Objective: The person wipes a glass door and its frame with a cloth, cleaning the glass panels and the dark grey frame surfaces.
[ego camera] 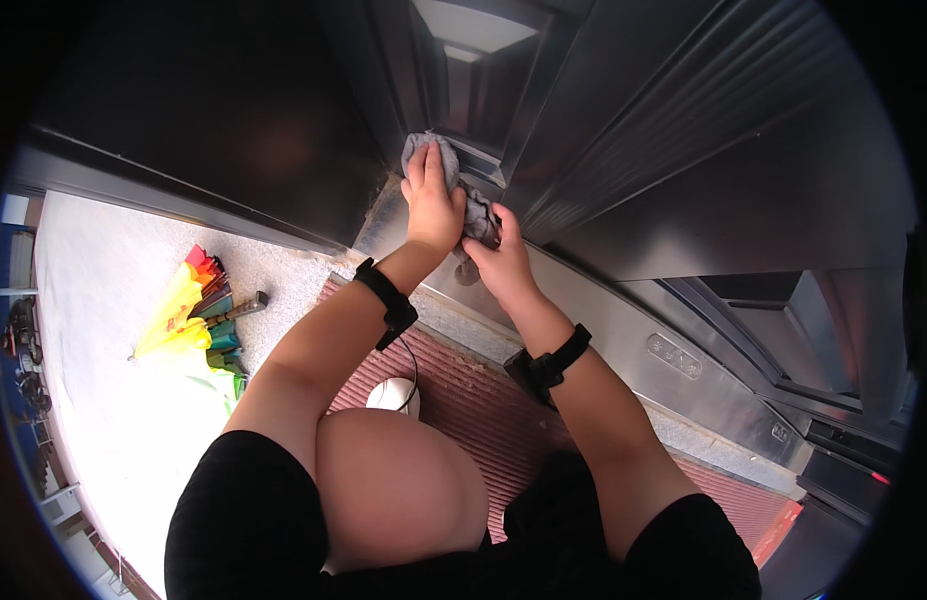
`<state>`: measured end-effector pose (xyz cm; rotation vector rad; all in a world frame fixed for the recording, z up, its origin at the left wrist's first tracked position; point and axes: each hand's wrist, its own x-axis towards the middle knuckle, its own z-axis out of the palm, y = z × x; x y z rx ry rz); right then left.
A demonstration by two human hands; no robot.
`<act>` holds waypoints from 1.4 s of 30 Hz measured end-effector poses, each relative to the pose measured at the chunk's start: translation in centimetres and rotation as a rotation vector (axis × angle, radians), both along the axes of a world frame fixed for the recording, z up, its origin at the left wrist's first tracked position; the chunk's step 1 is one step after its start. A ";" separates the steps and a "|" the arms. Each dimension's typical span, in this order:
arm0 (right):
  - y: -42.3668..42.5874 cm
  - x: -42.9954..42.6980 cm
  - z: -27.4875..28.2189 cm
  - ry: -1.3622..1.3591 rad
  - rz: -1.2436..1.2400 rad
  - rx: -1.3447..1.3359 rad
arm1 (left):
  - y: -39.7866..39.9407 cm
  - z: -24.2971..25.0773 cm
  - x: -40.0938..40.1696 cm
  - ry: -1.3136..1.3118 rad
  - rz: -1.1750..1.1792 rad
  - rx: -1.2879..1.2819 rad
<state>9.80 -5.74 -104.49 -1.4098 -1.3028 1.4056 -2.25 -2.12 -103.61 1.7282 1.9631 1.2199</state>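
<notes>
A grey cloth lies bunched along the lower edge of a dark metal door panel, near the corner by the frame. My left hand presses its upper part flat against the panel with the fingers extended. Lower and to the right, my right hand pinches the cloth's other end between thumb and fingers, and a loose tail hangs below. Beneath both hands runs a metal threshold with embossed marks. Black bands with small devices are strapped round both forearms.
A colourful folded umbrella lies on the pale floor at the left. A red ribbed mat spreads beneath me, beside the stone strip of the sill. My bent knee and a white shoe are close below my arms. Dark door panels rise at the right.
</notes>
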 end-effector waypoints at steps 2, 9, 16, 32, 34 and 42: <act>0.5 -1.2 0.2 0.013 0.007 -0.007 | 0.4 -0.6 -1.3 0.110 0.013 0.060; 0.1 -2.8 -0.6 -0.048 0.026 0.045 | -0.1 -0.6 -3.4 0.165 -0.112 0.025; -1.8 -2.2 -0.4 -0.002 -0.014 0.068 | -0.4 -0.9 -3.7 0.004 -0.263 0.132; -3.2 2.2 -3.4 0.175 0.083 -0.066 | 0.0 -0.1 -1.2 -0.202 -0.665 0.105; -3.7 1.3 -3.2 0.281 0.060 -0.093 | 0.7 0.7 -2.0 -0.339 -0.816 0.008; -2.1 -1.0 -0.5 0.375 0.143 -0.159 | 4.1 3.7 -4.7 -0.227 -1.123 -0.171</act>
